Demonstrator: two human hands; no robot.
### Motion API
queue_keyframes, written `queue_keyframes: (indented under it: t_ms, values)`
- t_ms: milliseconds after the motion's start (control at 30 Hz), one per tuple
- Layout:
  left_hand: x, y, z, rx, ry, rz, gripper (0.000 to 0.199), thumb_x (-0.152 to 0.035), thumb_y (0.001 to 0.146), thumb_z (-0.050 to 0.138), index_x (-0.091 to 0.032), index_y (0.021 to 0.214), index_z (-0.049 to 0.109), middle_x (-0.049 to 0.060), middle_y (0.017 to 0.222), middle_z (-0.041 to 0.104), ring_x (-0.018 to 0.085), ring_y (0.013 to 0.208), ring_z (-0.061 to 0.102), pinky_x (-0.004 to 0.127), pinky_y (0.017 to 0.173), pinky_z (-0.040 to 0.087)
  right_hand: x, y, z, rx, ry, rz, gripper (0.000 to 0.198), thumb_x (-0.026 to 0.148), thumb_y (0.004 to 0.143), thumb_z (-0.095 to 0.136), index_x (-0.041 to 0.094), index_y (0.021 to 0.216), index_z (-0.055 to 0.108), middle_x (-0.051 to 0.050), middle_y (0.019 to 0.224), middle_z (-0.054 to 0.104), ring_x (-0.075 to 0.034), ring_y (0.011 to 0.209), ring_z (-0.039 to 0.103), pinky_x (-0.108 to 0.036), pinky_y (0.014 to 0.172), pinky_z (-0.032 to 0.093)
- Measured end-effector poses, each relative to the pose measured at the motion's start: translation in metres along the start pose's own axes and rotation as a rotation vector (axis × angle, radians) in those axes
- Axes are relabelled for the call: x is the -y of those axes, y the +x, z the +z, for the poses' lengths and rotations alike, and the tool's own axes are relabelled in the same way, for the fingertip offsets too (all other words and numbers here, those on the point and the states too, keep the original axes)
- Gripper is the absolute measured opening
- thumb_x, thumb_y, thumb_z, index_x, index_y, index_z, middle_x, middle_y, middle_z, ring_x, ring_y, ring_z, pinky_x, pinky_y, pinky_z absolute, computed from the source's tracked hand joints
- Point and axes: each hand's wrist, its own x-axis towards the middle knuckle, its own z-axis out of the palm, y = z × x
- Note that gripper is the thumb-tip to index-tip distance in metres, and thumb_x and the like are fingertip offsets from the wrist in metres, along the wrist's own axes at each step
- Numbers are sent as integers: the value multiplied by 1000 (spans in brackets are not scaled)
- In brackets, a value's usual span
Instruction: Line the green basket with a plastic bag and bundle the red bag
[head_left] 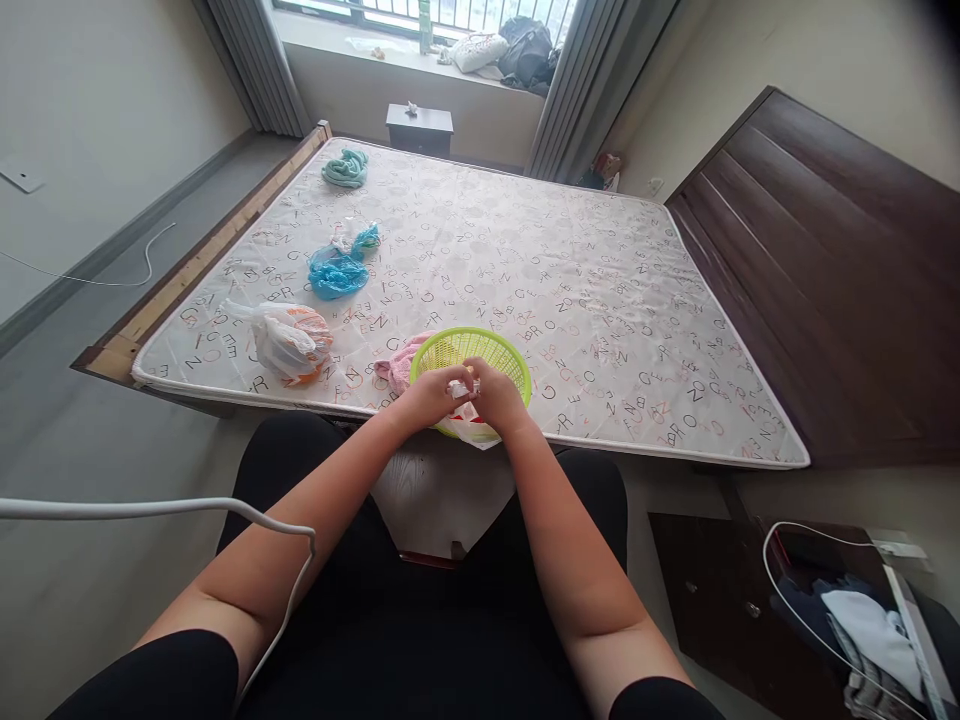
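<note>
Both of my hands meet over a yellow-green plastic basket at the near edge of the mattress. My left hand is closed, its fingers pinching a white, crinkled plastic bag. Against it, my right hand is closed on the same bag from the other side. Part of the bag hangs below the hands at the basket's near rim, with something red showing through. What else the basket holds is mostly hidden by my hands. A pink cloth lies beside the basket, on its left.
On the letter-printed mattress, a white plastic bag with orange print, a blue plastic bag and a teal cloth lie leftward. A dark headboard rises right. A white cable crosses my left arm.
</note>
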Motion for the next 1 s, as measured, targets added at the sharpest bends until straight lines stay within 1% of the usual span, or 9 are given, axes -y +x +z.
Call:
queue_keyframes:
  t_ms: [67, 133, 300, 367, 533, 667, 767, 867, 1000]
  values:
    - [3, -2, 2, -67, 137, 182, 6, -24, 90, 72, -22, 85, 70, 4, 110, 77, 19, 100, 73, 34, 90, 60, 3, -1, -4, 11, 25, 63, 21, 14, 87, 61, 26, 103, 66, -5, 95, 74, -25, 91, 68, -37, 84, 50]
    - [8, -4, 2, -110, 233, 309, 5, -18, 92, 70, -22, 89, 72, 6, 122, 75, 20, 112, 72, 36, 98, 60, 3, -2, -10, 27, 183, 92, 5, 24, 91, 64, 25, 95, 65, -4, 92, 73, -24, 89, 67, -36, 83, 50]
    - [27, -9, -3, -215, 401, 398, 9, -18, 96, 68, -23, 96, 76, 7, 117, 75, 20, 106, 74, 34, 95, 61, -6, -5, -31, 188, 837, 108, 42, 48, 76, 86, 26, 104, 63, 0, 98, 72, -20, 90, 69, -33, 82, 56]
    - [33, -8, -4, -236, 380, 439, 10, -23, 99, 68, -23, 98, 77, 8, 116, 77, 20, 105, 75, 35, 96, 62, -12, -4, -34, 110, 949, 171, 46, 50, 70, 91, 25, 99, 65, 0, 93, 73, -19, 86, 69, -33, 80, 56]
    - [38, -10, -7, -214, 323, 510, 18, -32, 106, 64, -23, 104, 79, 9, 126, 80, 23, 122, 75, 45, 114, 55, -34, 6, -41, -352, 922, 284, 44, 50, 67, 92, 22, 90, 66, 2, 79, 70, -14, 73, 64, -30, 73, 55]
    - [47, -39, -30, -146, 314, 430, 25, -38, 108, 59, -24, 106, 80, 9, 128, 81, 26, 132, 71, 51, 124, 45, -78, 4, -63, -594, 855, 324, 39, 43, 71, 90, 21, 90, 64, 1, 80, 70, -13, 73, 66, -25, 68, 54]
    - [60, -68, -54, -184, 311, 261, 32, -44, 108, 57, -24, 100, 81, 7, 114, 84, 26, 124, 75, 52, 127, 41, -119, -4, -75, -763, 829, 472, 40, 39, 69, 92, 21, 86, 61, 3, 75, 67, -11, 66, 62, -23, 62, 52]
    - [71, -86, -68, -190, 271, 104, 38, -52, 103, 58, -24, 90, 80, 8, 106, 85, 27, 116, 77, 49, 121, 47, -146, -9, -74, -819, 797, 578, 41, 39, 68, 93, 21, 83, 59, 3, 75, 66, -10, 63, 60, -23, 61, 54]
    - [78, -86, -66, -268, 154, -64, 42, -60, 95, 63, -22, 90, 81, 9, 104, 84, 27, 103, 76, 43, 103, 57, -153, -9, -62, -763, 797, 545, 41, 44, 70, 89, 22, 88, 59, 1, 80, 68, -10, 64, 61, -24, 63, 56]
